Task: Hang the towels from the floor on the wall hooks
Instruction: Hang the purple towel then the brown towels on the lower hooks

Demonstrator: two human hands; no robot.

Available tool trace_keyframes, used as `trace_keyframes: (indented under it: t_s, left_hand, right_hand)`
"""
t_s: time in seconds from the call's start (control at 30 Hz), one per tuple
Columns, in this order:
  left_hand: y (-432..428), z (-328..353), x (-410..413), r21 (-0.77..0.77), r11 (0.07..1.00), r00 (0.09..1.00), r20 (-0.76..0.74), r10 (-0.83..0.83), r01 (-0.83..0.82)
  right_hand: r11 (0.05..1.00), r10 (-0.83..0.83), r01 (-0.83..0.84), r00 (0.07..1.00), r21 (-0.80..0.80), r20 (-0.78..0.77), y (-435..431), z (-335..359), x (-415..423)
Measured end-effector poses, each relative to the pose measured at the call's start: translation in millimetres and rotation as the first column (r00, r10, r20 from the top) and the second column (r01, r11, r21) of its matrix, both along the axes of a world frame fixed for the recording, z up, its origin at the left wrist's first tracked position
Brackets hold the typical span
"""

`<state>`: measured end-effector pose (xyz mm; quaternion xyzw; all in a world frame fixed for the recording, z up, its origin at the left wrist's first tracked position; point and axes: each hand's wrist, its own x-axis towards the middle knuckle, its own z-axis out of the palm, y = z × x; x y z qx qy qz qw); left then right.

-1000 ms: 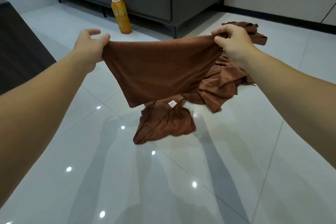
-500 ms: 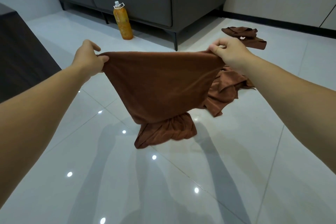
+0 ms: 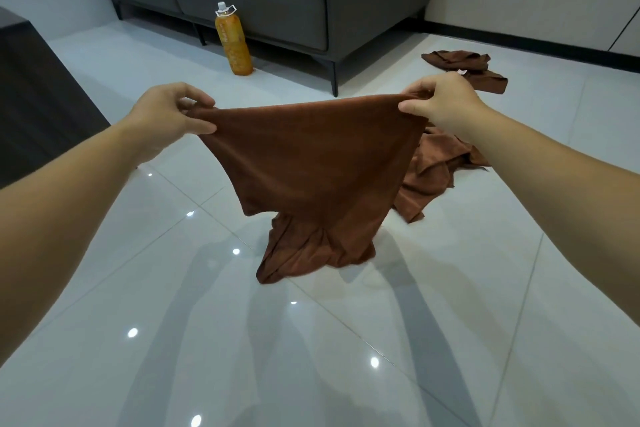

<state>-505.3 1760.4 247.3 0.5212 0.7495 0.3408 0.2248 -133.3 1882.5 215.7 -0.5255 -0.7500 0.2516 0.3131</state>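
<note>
Above the glossy floor, the left hand and right hand each pinched a top corner of the brown towel in curled fingers, holding it spread in the air. A second towel lay crumpled on the floor under it, and a third towel lay just to the right. A fourth towel lay farther back. An orange bottle stood before the grey sofa.

No writing can be read; the orange bottle on the far floor carries print, but too blurred. The small white tag on the far right towel is too small.
</note>
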Motion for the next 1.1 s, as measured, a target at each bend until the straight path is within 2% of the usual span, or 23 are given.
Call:
trace_keyframes:
  t_s: [0.07,0.17,0.4,0.63,0.73,0.83,1.0,1.1]
  left_hand:
    - [0.1,-2.4,5.6,0.025,1.000,0.994,-0.108,-0.009,0.011]
    - [2.6,-7.3,9.8,0.101,0.995,0.981,-0.192,0.041,-0.022]
    - [6.5,-11.6,12.4,0.195,0.975,0.952,-0.260,0.160,-0.110]
    - [1.2,-15.1,7.9,0.211,0.968,0.954,-0.233,0.187,-0.138]
    - [-0.6,-19.7,5.7,0.202,0.969,0.970,-0.165,0.178,-0.143]
    - [-1.3,-26.9,2.4,0.203,0.967,0.981,-0.092,0.173,-0.152]
    - [6.6,-39.4,-0.3,0.218,0.958,0.980,0.110,0.164,-0.185]
    - [14.6,-49.7,-0.6,0.205,0.959,0.980,0.078,0.185,-0.197]
  right_hand:
    - [0.997,-0.053,0.051,0.998,0.059,0.030,2.3,-2.2,-1.5]
    - [0.991,-0.110,0.109,0.994,0.079,0.008,4.1,-3.3,-1.2]
    - [0.966,-0.156,0.154,0.988,0.208,-0.005,3.7,-0.6,-0.9]
    - [0.955,-0.100,0.081,0.994,0.285,0.052,6.9,-5.0,-1.4]
    - [0.953,-0.142,0.128,0.989,0.275,0.030,11.2,-8.5,-2.0]
    - [0.961,-0.104,0.090,0.994,0.261,0.042,9.7,-10.8,-2.5]
    - [0.982,-0.071,0.088,0.992,0.165,-0.108,11.0,-22.7,-2.8]
    - [0.982,-0.090,0.108,0.989,0.157,-0.117,16.7,-33.0,-5.8]
